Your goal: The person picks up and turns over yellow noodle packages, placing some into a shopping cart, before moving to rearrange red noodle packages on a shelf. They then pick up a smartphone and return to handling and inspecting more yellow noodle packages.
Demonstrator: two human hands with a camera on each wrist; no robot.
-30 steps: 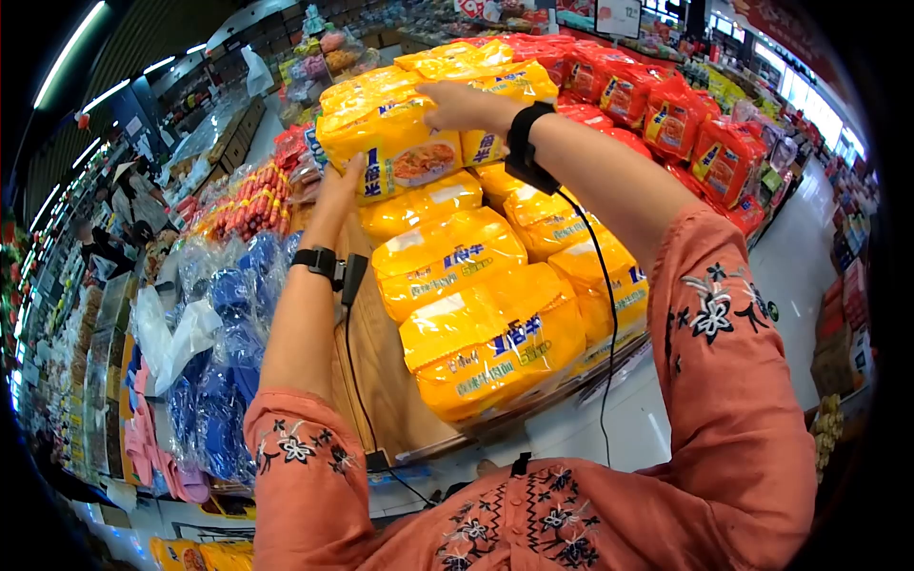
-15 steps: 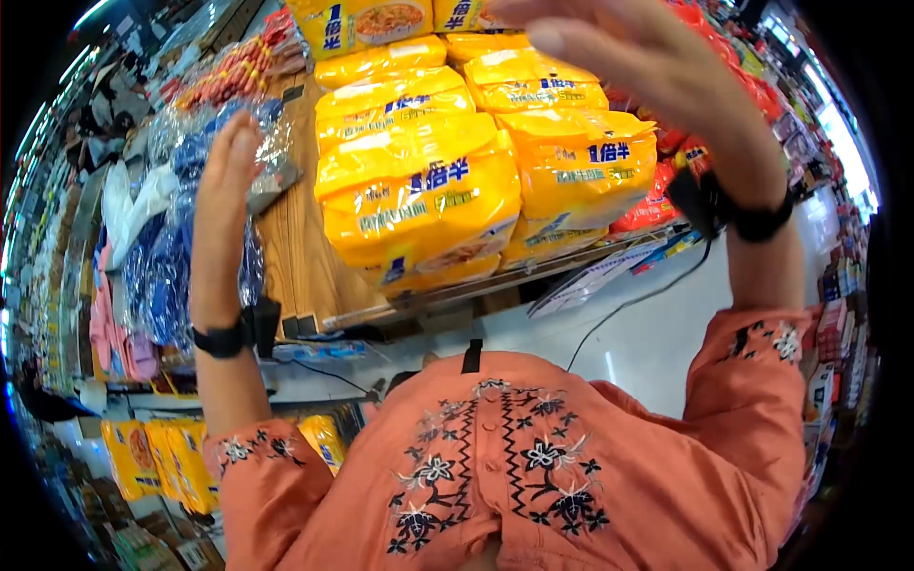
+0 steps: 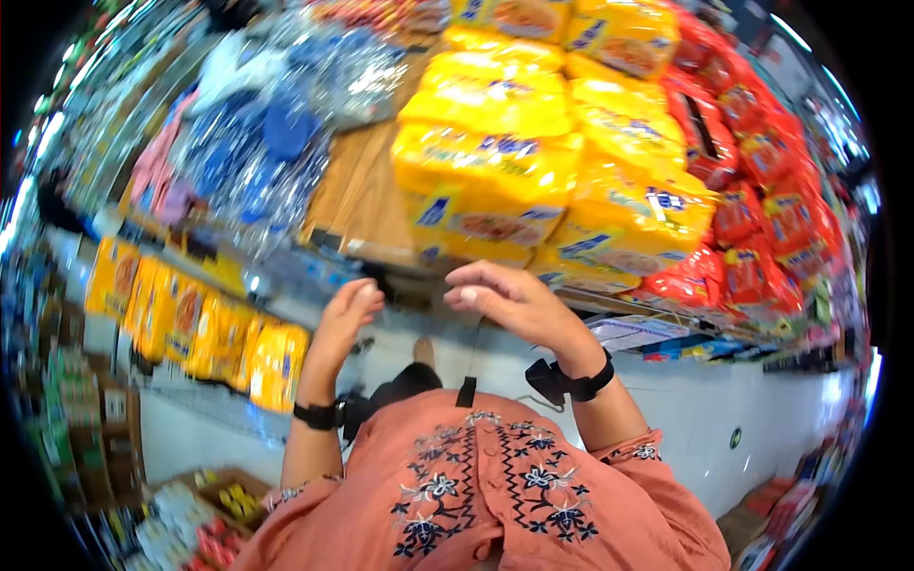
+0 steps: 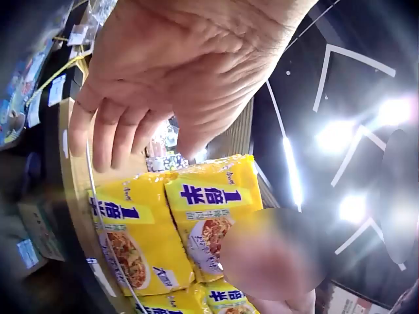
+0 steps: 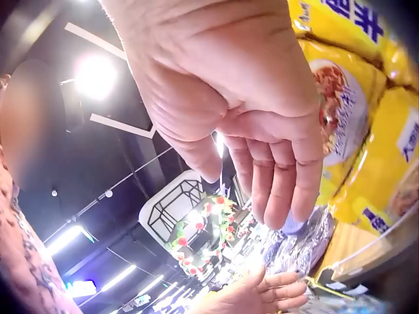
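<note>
Pulled back from shiny yellow plastic noodle packs (image 3: 481,171) stacked on the brown wooden table (image 3: 364,195), with bare left hand (image 3: 345,322) and bare right hand (image 3: 524,305) loose and empty, so likely between moves.

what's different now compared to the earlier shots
The left hand and right hand have let go of the far upper yellow pack and drawn back, now empty and lower, before the table's near edge. The head view has tipped down, showing more floor. Unchanged: the yellow stack on the wooden table, red packs beside it.
</note>
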